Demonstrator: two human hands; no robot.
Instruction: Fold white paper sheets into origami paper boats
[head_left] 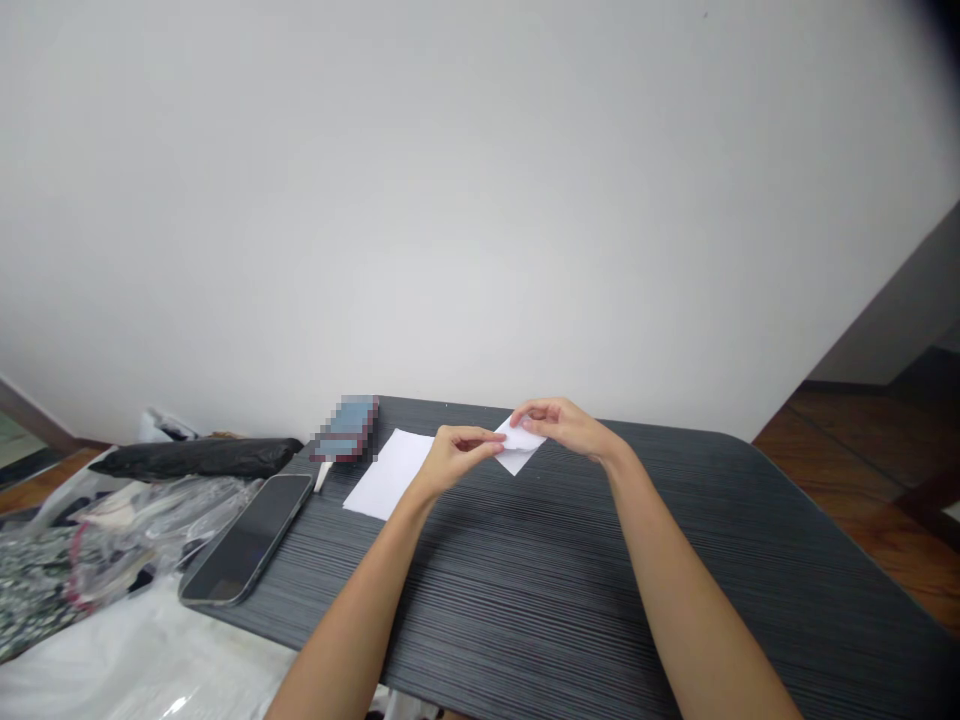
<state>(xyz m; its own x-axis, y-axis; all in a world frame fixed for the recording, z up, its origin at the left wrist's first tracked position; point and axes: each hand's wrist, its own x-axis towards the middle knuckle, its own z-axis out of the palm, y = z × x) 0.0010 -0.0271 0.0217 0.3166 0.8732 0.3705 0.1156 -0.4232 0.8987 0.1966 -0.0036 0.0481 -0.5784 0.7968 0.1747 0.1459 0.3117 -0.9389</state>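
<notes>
Between my two hands is a small folded piece of white paper (pixel 516 460), turned so one corner points toward me. My left hand (pixel 459 455) pinches its left corner between thumb and fingers. On the other side, my right hand (pixel 562 424) grips the upper right part, fingers curled over the top and thumb on the near face. A crease or folded edge runs across the paper. Just left of my left hand, a larger white sheet (pixel 386 475) lies flat on the dark table (pixel 525 590), partly covered by that hand and wrist.
A smartphone (pixel 247 540) lies at the table's left edge. Behind it are a blurred-out blue and red item (pixel 349 430) and a thin white object (pixel 323 476). Plastic-wrapped bundles (pixel 150 530) and a black package (pixel 199 457) crowd the left side. A white wall (pixel 450 200) stands behind.
</notes>
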